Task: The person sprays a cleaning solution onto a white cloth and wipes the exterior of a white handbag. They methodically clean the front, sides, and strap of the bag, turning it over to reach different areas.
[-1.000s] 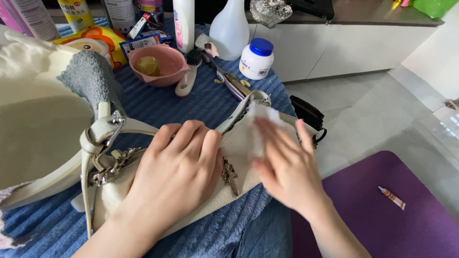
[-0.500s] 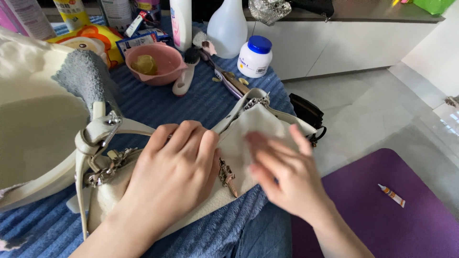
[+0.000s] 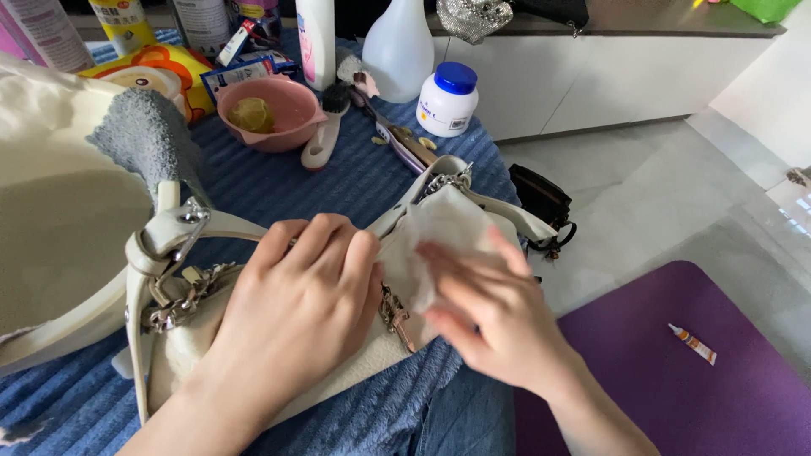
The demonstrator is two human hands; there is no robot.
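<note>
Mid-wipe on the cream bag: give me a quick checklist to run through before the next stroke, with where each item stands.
1. Bag held down: ok. Left hand lies flat on the cream bag.
2. Wipe in place: ok. Right hand presses the white wipe onto the bag's upper right end.
3. Right-hand grip: cannot tell, the fingers are blurred.
4. Metal charm clear of the wipe: not ok, it sits at the wipe's lower edge between the hands.
5. Strap out of the way: ok, looped to the left.
6. Pink bowl and white jar: ok, upright behind the bag.
</note>
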